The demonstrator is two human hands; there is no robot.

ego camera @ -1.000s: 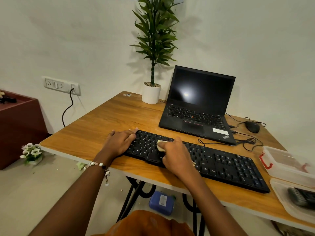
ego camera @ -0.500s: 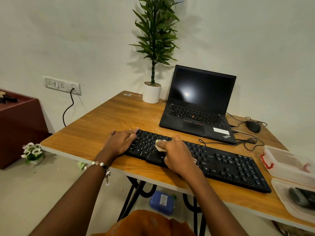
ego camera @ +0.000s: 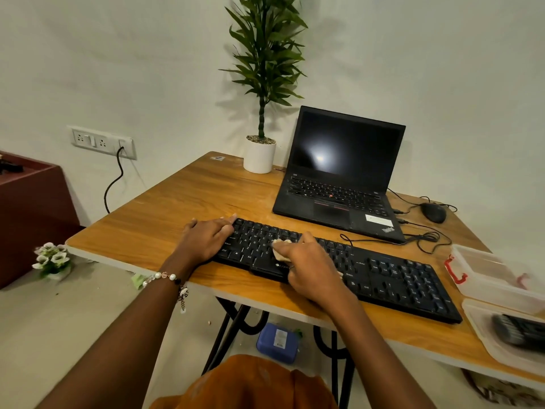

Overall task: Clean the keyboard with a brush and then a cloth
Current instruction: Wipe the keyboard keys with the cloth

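Keyboard: a long black plastic keyboard lay along the wooden table's near edge.
Cloth: a small cream cloth, pinched under the right hand's curled fingers, pressed on the left-side keys.
Left hand: flat, fingers straight, rested on the keyboard's left end.

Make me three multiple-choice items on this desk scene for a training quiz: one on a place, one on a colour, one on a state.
1. Where does the plant pot stand?
A. left of the laptop, at the table's far edge
B. on the floor
C. right of the mouse

2. What colour is the keyboard?
A. white
B. black
C. silver

3. What is the right hand doing?
A. hanging idle
B. holding a brush
C. pressing a cloth onto the keys

Answers: 1 A, the white pot sits beside the laptop's left side; 2 B, case and keys are black; 3 C, pale cloth shows under its fingers, while the left hand rests on the keyboard's left end.
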